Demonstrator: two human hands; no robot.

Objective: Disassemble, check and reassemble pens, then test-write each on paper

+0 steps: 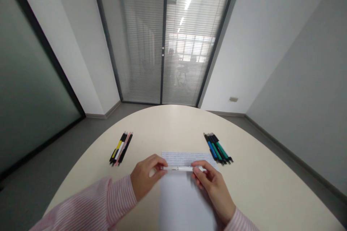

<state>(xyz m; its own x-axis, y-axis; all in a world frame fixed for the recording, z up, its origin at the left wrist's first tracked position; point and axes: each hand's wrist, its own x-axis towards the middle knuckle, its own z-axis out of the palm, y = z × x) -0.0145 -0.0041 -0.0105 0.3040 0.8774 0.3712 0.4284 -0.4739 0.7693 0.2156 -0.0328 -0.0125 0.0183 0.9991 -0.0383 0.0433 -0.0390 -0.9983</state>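
Observation:
A white pen point(179, 168) lies level between my two hands, above a sheet of paper point(187, 202). Its left end is pinched in the thumb and fingers of my left hand point(149, 175). My right hand point(211, 182) grips the other end, with the fingers curled round it. Lines of small writing fill the upper part of the paper, while the lower part looks blank. My right hand partly covers the sheet's right side.
To the left on the round table point(168, 126) lies a row of several pens point(121, 148), yellow, white, pink and black. Another row of pens point(218, 148), blue, green and black, lies to the right. Beyond the table stands a glass partition with blinds point(143, 61).

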